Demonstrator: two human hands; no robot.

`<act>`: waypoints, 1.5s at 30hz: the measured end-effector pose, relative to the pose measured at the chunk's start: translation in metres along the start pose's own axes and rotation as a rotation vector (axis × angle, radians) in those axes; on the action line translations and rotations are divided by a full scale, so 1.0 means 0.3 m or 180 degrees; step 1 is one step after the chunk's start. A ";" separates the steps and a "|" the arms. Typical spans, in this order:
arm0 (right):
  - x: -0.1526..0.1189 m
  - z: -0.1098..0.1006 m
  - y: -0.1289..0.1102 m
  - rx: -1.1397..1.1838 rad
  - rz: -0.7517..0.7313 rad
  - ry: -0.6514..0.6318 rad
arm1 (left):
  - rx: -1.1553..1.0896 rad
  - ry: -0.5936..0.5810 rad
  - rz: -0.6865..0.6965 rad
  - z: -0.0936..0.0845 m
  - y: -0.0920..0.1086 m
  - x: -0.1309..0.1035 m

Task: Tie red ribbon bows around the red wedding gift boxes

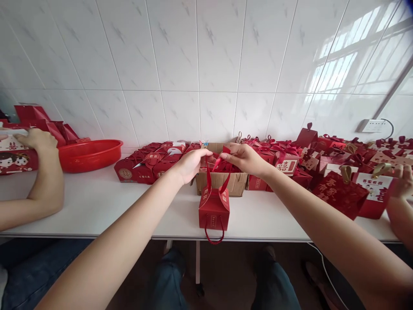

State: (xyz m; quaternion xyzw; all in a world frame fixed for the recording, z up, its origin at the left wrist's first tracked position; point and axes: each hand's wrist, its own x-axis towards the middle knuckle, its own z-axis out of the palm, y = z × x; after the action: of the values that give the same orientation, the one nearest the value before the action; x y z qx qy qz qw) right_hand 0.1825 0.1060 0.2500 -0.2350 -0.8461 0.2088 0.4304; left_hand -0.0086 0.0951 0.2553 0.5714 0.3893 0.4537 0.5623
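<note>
A small red gift box [214,211] with gold lettering stands upright near the table's front edge, its red cord handle hanging over that edge. From its top a red ribbon [209,178] rises in two strands to my hands. My left hand [194,164] pinches one strand between thumb and fingers. With closed fingertips, my right hand [242,157] grips the other strand, above and to the right of the box. An open cardboard box [237,189] stands just behind, with red ribbon pieces inside, partly hidden by my hands.
Closed red boxes [137,168] stand left of the cardboard; ribboned ones [287,163] crowd the right. A red basin [90,157] sits farther left. Other people's hands hold boxes at the left edge [38,142] and right edge [405,181]. A tiled wall [216,51] closes the back.
</note>
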 end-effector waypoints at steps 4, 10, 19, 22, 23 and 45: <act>-0.009 0.009 0.034 -0.1281 -0.0624 0.0268 | 0.0188 0.0147 0.0172 0.004 0.008 -0.009; -0.009 0.039 0.057 -0.1884 -0.0968 0.0694 | 0.0772 0.0362 0.0594 0.019 0.003 -0.020; 0.005 0.056 0.073 -0.1202 -0.1009 0.1017 | 0.1149 0.0760 0.1159 0.010 -0.008 -0.005; 0.000 0.064 0.059 -0.0322 -0.0565 0.1246 | 0.1691 0.1033 0.1549 -0.004 0.000 -0.014; -0.003 0.069 0.055 -0.0049 -0.0420 0.1315 | 0.1767 0.1093 0.1606 -0.010 0.003 -0.018; -0.405 0.016 0.199 0.0419 0.1376 0.1975 | 0.2268 0.1568 0.0333 -0.342 -0.086 -0.204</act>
State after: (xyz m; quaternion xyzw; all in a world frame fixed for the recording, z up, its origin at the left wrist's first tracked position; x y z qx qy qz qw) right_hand 0.2545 0.0830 0.1377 -0.4319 -0.5914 0.2676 0.6262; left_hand -0.1225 0.0679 0.2201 0.6234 0.6146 0.4416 0.1966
